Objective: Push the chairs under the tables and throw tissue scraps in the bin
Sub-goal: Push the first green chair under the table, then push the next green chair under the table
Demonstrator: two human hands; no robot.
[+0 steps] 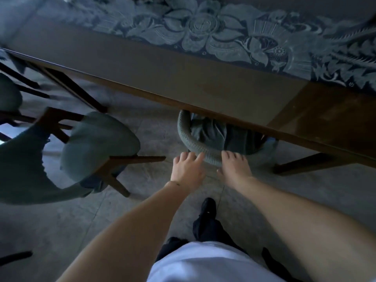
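A grey-green padded chair [195, 147] is tucked mostly under the long wooden table [183, 78]; only its curved backrest shows past the table edge. My left hand [186, 169] and my right hand [234, 167] lie side by side against the top of that backrest, fingers spread and flat, not wrapped around it. A second grey-green chair [97, 145] with wooden legs stands out on the floor to the left, away from the table. No tissue scraps or bin are visible.
The table top carries a dark blue floral runner [203, 31]. A slanted table leg [305, 161] stands to the right of the tucked chair. Part of another chair [8, 98] shows at the far left. My black shoe [207, 206] is on the grey tiled floor.
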